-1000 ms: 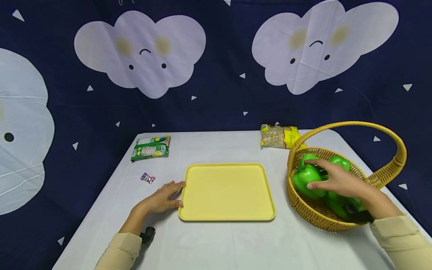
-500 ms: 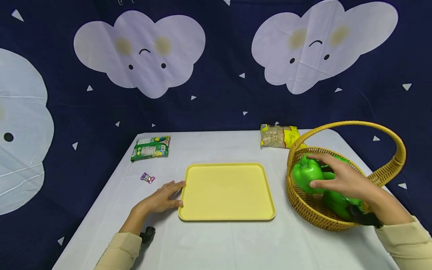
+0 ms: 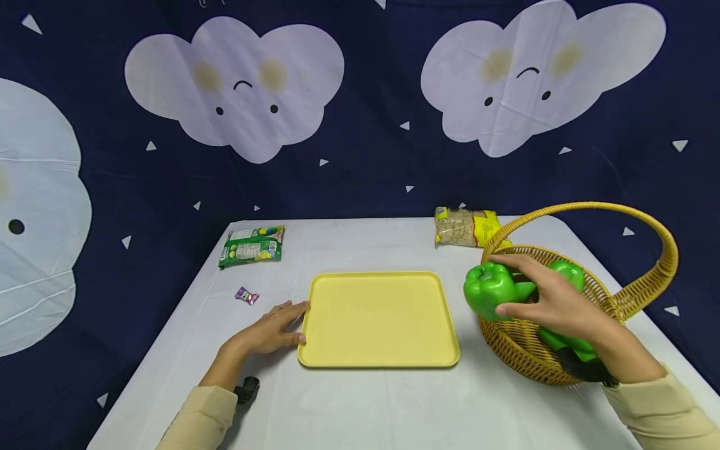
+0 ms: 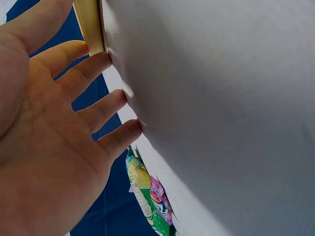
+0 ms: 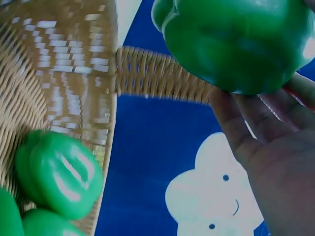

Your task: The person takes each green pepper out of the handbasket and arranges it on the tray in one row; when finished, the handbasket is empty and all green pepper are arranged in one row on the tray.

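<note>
A glossy green bell pepper (image 3: 488,290) is held by my right hand (image 3: 554,300), fingers over its top and thumb underneath. It is above the left rim of the wicker basket (image 3: 506,357); in the right wrist view the pepper (image 5: 236,44) is clear of the peppers below. Other green bell peppers (image 5: 59,174) lie in the basket, partly hidden by my hand and forearm in the head view. My left hand (image 3: 269,332) lies with fingers spread at the left edge of a yellow tray (image 3: 379,320), fingertips touching its rim. The left wrist view shows those fingers (image 4: 83,76) extended.
A green snack bag (image 3: 251,247) lies at the back left, with a small purple wrapped candy (image 3: 246,295) in front of it. Behind the basket is a yellow-and-clear bag (image 3: 465,227). The basket's tall handle (image 3: 607,206) arches over its right side.
My right hand has lifted the bell pepper out from among the others and moved it left to the basket's rim. The left hand and tray have not moved.
</note>
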Motion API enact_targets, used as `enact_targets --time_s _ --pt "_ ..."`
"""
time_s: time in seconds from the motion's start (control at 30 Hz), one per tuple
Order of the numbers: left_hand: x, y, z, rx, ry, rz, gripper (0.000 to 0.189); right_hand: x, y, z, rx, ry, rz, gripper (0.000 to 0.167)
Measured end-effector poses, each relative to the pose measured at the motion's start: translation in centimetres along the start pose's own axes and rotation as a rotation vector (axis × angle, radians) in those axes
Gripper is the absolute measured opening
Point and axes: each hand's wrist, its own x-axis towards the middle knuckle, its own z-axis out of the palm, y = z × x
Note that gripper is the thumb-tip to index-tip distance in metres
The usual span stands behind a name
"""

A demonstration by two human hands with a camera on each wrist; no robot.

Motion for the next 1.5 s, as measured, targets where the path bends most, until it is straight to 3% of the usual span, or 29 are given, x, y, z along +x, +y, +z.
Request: enact_targets --time_s 0.53,0.87,1.5 --pt "0.1 0.0 -0.1 -0.007 -0.018 0.013 0.077 2.1 -2.1 3.7 0.217 -0.008 -0.102 0.082" --pt "0.1 0.0 -0.1 -0.025 -0.027 0.007 0.077 3.6 -3.8 6.3 0.367 -0.052 -0.116 0.082" --pt "0.0 -0.1 -0.1 -0.042 -0.014 0.0 0.078 6.3 -5.5 11.9 0.433 -0.102 -0.128 0.079"
